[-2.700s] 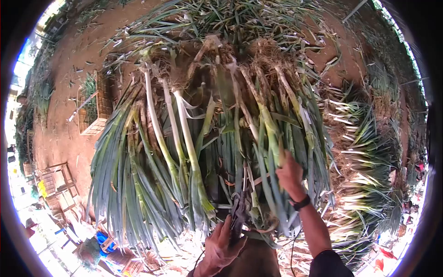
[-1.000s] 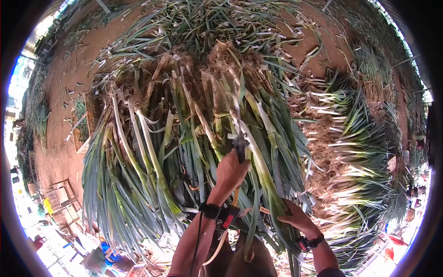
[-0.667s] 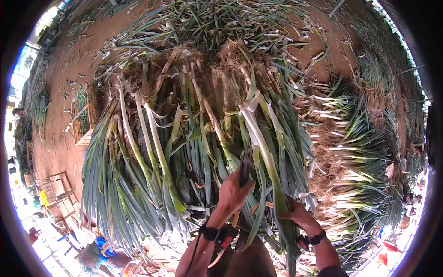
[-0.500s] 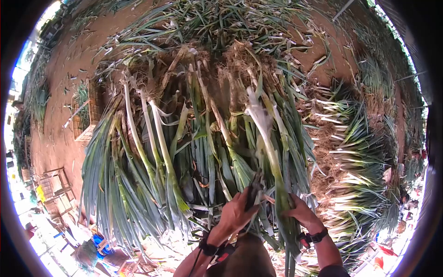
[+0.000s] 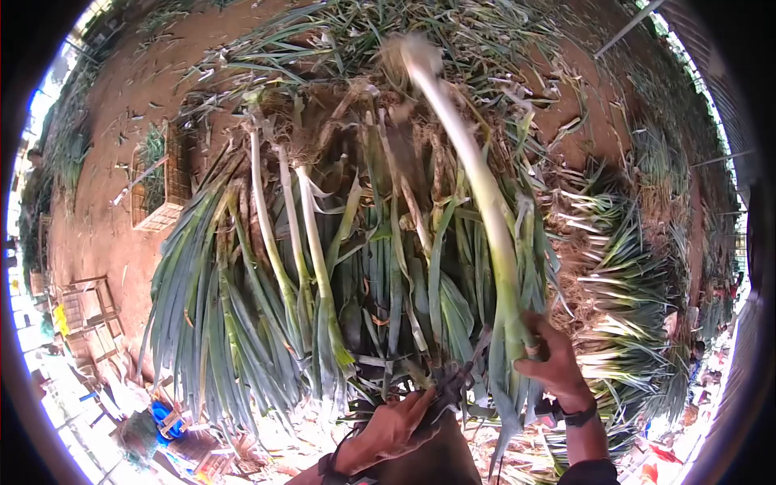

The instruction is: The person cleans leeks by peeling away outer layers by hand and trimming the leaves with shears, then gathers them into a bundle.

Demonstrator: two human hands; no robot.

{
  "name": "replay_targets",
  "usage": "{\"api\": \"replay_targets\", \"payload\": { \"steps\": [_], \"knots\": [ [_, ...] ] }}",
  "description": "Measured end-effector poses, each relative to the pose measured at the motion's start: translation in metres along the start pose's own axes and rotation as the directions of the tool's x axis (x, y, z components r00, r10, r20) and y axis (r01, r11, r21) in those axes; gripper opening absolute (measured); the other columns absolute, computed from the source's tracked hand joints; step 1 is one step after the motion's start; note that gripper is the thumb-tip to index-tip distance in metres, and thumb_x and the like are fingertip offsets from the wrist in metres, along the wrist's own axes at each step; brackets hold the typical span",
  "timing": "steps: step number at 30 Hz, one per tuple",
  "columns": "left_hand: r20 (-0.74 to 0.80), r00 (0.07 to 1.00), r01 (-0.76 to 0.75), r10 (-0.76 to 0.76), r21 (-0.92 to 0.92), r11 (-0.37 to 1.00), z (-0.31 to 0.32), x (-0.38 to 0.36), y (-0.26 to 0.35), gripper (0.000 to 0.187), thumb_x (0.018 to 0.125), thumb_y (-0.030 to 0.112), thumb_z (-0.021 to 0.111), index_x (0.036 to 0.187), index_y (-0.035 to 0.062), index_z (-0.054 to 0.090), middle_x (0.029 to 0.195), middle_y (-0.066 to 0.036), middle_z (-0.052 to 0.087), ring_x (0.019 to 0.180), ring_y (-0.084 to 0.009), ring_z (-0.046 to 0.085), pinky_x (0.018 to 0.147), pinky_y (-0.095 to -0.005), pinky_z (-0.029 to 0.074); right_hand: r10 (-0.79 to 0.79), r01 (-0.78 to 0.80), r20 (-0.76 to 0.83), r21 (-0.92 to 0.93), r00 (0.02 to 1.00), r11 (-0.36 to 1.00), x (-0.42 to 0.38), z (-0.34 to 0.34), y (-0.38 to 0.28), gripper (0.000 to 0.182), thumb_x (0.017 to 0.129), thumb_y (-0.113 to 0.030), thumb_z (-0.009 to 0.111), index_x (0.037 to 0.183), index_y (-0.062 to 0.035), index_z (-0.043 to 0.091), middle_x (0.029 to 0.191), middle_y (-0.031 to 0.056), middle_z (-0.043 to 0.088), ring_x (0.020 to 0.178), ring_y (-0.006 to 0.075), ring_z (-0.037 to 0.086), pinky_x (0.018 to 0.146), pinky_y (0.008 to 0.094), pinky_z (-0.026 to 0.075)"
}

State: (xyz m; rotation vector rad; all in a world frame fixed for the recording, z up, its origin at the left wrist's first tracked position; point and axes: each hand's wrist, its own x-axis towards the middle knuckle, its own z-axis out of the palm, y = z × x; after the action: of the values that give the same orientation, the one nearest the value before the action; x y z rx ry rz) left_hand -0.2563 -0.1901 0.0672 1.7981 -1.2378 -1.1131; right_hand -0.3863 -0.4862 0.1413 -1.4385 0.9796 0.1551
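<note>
My right hand grips a leek by its green upper leaves. The leek slants up and left, its white shank and blurred root end over the far side of the pile. My left hand, lower and further left, is closed round a dark tool whose blades point up toward the leek's leaves. Beneath both hands lies a wide heap of leeks, roots away from me and leaves toward me. Three pale-stemmed leeks lie on top at the left.
A row of leeks with bright stems lies along the right. At the left stand a wire crate and wooden crates. Loose leaves cover the ground at the far side.
The leek in my right hand has risen, its root end now further up and left. My left hand with the tool has moved down toward me. The view has shifted slightly.
</note>
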Motion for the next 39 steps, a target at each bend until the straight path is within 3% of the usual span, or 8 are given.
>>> {"api": "replay_targets", "payload": {
  "steps": [8, 11, 18, 24, 28, 32, 35, 39],
  "knots": [
    [-0.793, 0.474, 0.264, -0.383, -0.287, 0.921, -0.086, -0.042, -0.038, 0.073, 0.08, -0.005, 0.069, 0.15, -0.0056, 0.047, 0.092, -0.004, 0.061, 0.072, -0.0126, 0.056, 0.062, -0.0273, 0.046, -0.562, 0.554, 0.265, 0.112, 0.784, 0.825, 0.024, 0.137, -0.101, 0.061, 0.084, -0.009, 0.082, 0.139, -0.0058, 0.055, 0.134, 0.0126, 0.066, 0.123, 0.023, 0.065, 0.103, 0.0373, 0.054],
    [-0.906, 0.306, 0.273, -0.294, -0.213, 0.938, -0.109, -0.059, -0.037, 0.078, 0.077, -0.007, 0.065, 0.152, -0.0059, 0.046, 0.09, 0.0, 0.057, 0.07, -0.0095, 0.051, 0.062, -0.0245, 0.043, -0.488, 0.475, 0.231, 0.112, 0.842, 0.873, 0.064, 0.234, -0.067, 0.039, 0.094, -0.009, 0.071, 0.129, -0.0016, 0.057, 0.093, 0.0071, 0.064, 0.082, 0.0152, 0.064, 0.072, 0.0361, 0.052],
    [-0.838, 0.432, 0.383, -0.333, -0.164, 0.909, -0.083, -0.065, -0.036, 0.082, 0.074, 0.0, 0.072, 0.151, -0.0073, 0.046, 0.094, -0.006, 0.062, 0.074, -0.0139, 0.058, 0.067, -0.0279, 0.049, -0.267, 0.503, 0.446, -0.577, 0.854, 0.644, 0.117, 0.274, 0.049, 0.023, 0.091, -0.02, 0.072, 0.094, 0.0024, 0.068, 0.108, 0.018, 0.071, 0.081, 0.0334, 0.073, 0.073, 0.0446, 0.059],
    [-0.793, 0.472, 0.384, -0.385, -0.208, 0.899, -0.071, -0.065, -0.039, 0.077, 0.075, 0.005, 0.073, 0.147, -0.0089, 0.049, 0.113, -0.014, 0.066, 0.086, -0.0186, 0.064, 0.076, -0.0315, 0.054, -0.262, 0.438, 0.416, -0.416, 0.871, 0.797, 0.16, 0.1, 0.028, 0.014, 0.087, -0.016, 0.073, 0.081, -0.0052, 0.076, 0.073, 0.0104, 0.07, 0.06, 0.0201, 0.067, 0.054, 0.0358, 0.049],
    [-0.785, 0.523, 0.429, -0.333, -0.095, 0.898, -0.073, -0.064, -0.042, 0.077, 0.075, 0.005, 0.073, 0.147, -0.0086, 0.049, 0.114, -0.014, 0.066, 0.087, -0.0191, 0.065, 0.078, -0.0317, 0.054, -0.202, 0.191, -0.085, -0.125, 0.976, 0.974, 0.145, 0.036, -0.079, 0.014, 0.097, -0.012, 0.069, 0.092, -0.0009, 0.077, 0.079, 0.0092, 0.075, 0.066, 0.0158, 0.071, 0.066, 0.029, 0.058],
    [-0.797, 0.451, 0.383, -0.401, -0.233, 0.894, -0.072, -0.058, -0.051, 0.079, 0.074, 0.004, 0.071, 0.148, -0.0091, 0.048, 0.113, -0.015, 0.066, 0.09, -0.0199, 0.067, 0.078, -0.0319, 0.056, -0.59, 0.608, -0.655, -0.244, 0.472, 0.756, 0.17, -0.01, -0.099, 0.048, 0.092, -0.02, 0.077, 0.132, 0.0016, 0.062, 0.12, 0.0175, 0.07, 0.11, 0.0248, 0.068, 0.089, 0.033, 0.057],
    [-0.804, 0.519, 0.399, -0.291, -0.073, 0.914, -0.075, -0.043, -0.047, 0.083, 0.072, 0.003, 0.073, 0.15, -0.0078, 0.047, 0.107, -0.014, 0.065, 0.082, -0.0204, 0.064, 0.072, -0.0323, 0.054, -0.796, 0.107, -0.468, -0.834, 0.383, 0.541, 0.219, -0.017, -0.021, 0.08, 0.09, -0.019, 0.077, 0.155, 0.0001, 0.035, 0.15, 0.0304, 0.051, 0.136, 0.0446, 0.053, 0.114, 0.0481, 0.045],
    [-0.675, 0.677, 0.345, -0.294, -0.061, 0.937, -0.054, -0.023, -0.039, 0.087, 0.071, 0.009, 0.084, 0.148, -0.0067, 0.048, 0.105, -0.018, 0.065, 0.084, -0.0268, 0.065, 0.072, -0.0375, 0.053, -0.241, -0.031, -0.196, -0.831, 0.951, 0.555, 0.213, 0.089, 0.097, 0.081, 0.082, -0.017, 0.076, 0.152, -0.0013, 0.04, 0.119, 0.0277, 0.066, 0.096, 0.0426, 0.069, 0.083, 0.056, 0.053]
  ]
}}
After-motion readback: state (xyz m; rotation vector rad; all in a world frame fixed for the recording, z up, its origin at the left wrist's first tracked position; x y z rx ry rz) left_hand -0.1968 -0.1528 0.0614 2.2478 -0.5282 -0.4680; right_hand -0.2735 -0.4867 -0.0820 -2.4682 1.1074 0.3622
